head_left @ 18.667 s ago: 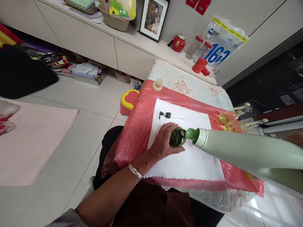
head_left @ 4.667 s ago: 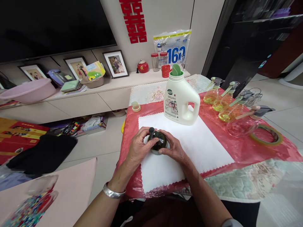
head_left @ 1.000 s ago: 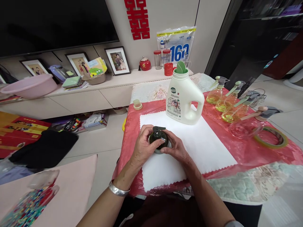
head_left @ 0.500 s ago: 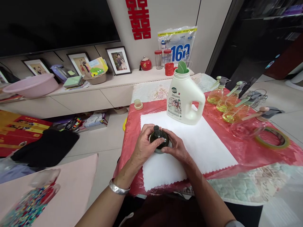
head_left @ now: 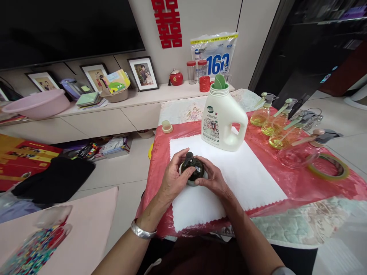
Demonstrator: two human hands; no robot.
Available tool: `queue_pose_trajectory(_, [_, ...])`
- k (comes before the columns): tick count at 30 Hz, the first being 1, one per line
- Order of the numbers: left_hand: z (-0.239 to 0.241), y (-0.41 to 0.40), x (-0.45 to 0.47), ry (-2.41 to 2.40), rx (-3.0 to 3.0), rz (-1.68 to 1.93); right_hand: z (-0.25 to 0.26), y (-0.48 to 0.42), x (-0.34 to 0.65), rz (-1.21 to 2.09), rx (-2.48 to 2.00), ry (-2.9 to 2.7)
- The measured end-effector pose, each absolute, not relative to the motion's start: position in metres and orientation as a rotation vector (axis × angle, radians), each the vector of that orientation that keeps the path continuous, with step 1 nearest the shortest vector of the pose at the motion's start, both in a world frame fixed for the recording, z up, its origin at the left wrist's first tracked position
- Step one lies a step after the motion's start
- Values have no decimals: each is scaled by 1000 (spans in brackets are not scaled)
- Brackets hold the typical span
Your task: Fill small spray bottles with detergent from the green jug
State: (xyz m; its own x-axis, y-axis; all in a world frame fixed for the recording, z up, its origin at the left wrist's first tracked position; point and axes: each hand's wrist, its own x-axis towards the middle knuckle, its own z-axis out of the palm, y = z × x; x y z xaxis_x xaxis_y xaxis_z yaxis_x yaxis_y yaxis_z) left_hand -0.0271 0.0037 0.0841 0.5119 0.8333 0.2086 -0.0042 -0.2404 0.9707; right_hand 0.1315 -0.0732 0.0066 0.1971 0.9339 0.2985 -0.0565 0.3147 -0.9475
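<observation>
A dark green pump bottle (head_left: 196,169) stands between my hands, its black pump head (head_left: 189,156) pointing up. My left hand (head_left: 175,176) wraps its left side, with the thumb across the front. On the right side, my right hand (head_left: 214,178) grips it, thumb low on the front. Under it lies a white sheet with a scalloped edge (head_left: 197,206). Just beyond my hands stands a large cream detergent jug (head_left: 223,126) with a green spout (head_left: 219,81) in its uncapped neck. A pale cap (head_left: 167,126) lies at the far left of the table.
A red plastic cover (head_left: 160,183) lies over the table. Along the right are several clear spray bottles (head_left: 279,141), some with yellow liquid, and a tape roll (head_left: 329,168). A pink-topped surface (head_left: 94,217) at lower left holds a bag of colourful pieces (head_left: 34,248).
The fingers of my left hand have lifted slightly from around the pump head. Both hands stay on the bottle, and the bottle has hardly moved.
</observation>
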Motion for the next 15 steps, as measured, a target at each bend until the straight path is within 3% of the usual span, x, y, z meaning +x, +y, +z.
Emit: queue_pose_trajectory(15, [31, -3, -46, 715, 1572, 761, 22, -82, 134, 911, -985, -1127])
